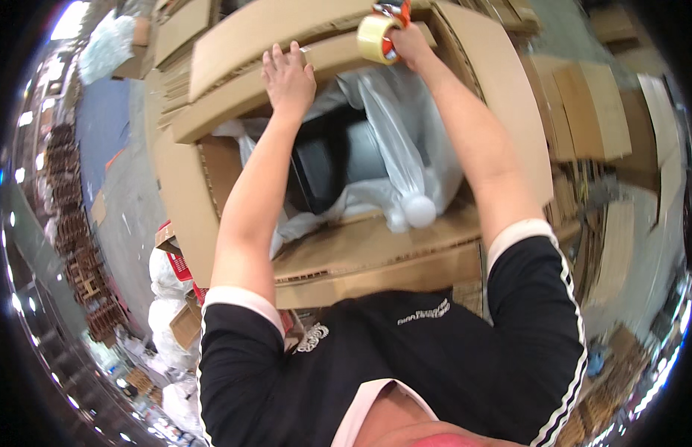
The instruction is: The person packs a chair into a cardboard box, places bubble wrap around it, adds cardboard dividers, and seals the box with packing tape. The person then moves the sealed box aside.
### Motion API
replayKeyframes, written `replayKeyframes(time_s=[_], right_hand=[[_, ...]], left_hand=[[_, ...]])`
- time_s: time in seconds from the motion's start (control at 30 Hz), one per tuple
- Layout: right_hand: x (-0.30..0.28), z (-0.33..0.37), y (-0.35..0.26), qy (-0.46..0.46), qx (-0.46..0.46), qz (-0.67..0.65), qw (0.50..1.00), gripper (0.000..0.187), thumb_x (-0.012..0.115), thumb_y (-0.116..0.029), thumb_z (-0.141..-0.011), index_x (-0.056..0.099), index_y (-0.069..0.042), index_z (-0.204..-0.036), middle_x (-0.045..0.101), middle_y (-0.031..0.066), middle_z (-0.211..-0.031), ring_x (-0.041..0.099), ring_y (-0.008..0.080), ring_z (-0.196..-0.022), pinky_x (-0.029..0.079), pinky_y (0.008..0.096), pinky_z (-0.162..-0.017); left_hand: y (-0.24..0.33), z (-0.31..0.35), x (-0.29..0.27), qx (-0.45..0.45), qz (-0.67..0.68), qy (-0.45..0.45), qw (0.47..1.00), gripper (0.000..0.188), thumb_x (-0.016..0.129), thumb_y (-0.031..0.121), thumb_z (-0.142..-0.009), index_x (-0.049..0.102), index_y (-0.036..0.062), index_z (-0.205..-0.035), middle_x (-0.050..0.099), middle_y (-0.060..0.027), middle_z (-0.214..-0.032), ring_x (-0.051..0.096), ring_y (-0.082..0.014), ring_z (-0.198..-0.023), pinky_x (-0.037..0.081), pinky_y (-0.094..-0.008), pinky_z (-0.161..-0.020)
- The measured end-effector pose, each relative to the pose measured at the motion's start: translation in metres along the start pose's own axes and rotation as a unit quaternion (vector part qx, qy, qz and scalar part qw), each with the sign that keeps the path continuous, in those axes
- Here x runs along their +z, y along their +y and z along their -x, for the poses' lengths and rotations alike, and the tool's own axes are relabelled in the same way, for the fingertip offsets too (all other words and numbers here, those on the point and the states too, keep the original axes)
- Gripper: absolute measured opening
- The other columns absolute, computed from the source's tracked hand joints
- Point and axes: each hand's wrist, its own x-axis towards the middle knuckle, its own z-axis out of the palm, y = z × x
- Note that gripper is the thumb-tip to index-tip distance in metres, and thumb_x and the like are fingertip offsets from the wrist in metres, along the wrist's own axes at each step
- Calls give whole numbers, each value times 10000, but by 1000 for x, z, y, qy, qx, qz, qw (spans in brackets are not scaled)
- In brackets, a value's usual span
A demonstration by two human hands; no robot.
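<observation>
A large cardboard box (361, 272) stands open in front of me, its flaps folded outward. Inside lies a dark, glossy object (338, 156) of a kind I cannot make out, partly wrapped in translucent plastic sheeting (402, 149). My left hand (290, 80) lies with spread fingers on a long cardboard piece (234, 112) along the box's far side. At the far right of that edge, my right hand (411, 46) is closed on a tape dispenser with an orange part and a wide roll of clear yellowish tape (373, 39).
Flattened cardboard (183, 33) is stacked at the far left, and more cardboard boxes (592, 112) stand at the right. Bubble wrap (107, 48) sits at the upper left. White plastic bags (167, 313) and a red basket (179, 266) are near the box's left side.
</observation>
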Motion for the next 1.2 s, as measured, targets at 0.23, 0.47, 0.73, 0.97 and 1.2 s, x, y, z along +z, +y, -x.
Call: replayKeyframes(time_s=[0.23,0.47,0.73,0.97,1.2], right_hand=[[-203,279,-48,-362,109,-137,916,299,836,-279,-910,743,-45,-1072,710,111,-1130,694,145,-876,560,316,-788],[-239,485,-68,-274,91,12,957,258,921,-47,-747,752,-104,-932,636,165,-1375,618,266,-1299,494,415,-1089],[-164,452,-80,-209,89,-170,959,385,853,-42,-901,688,-26,-1250,739,47,-1090,715,110,-965,600,296,-867],[-121,428,-116,-200,-98,-280,934,244,858,-44,-869,775,-62,-1097,708,84,-1155,676,209,-1092,558,382,-937],[-146,382,-147,52,-249,-205,945,140,777,-117,-986,726,-32,-1083,670,64,-1114,662,155,-983,565,321,-891]], left_hand=[[30,269,-161,53,417,-253,871,146,761,154,-973,756,44,-878,688,-159,-801,683,-351,-723,542,-435,-668],[34,417,-233,-43,425,-278,860,370,869,145,-869,734,16,-1188,669,-124,-1007,639,-321,-914,537,-412,-847],[81,393,-233,96,315,-293,897,1064,1011,340,-663,506,4,-1537,578,-192,-1337,564,-402,-1236,487,-505,-1065],[90,352,-277,-150,424,-299,842,937,1022,280,-682,490,11,-1405,624,-191,-1303,632,-343,-1232,510,-426,-1080],[64,249,-370,-111,405,-326,847,1011,970,238,-679,442,93,-1529,703,-204,-1282,696,-333,-1222,530,-432,-1068]])
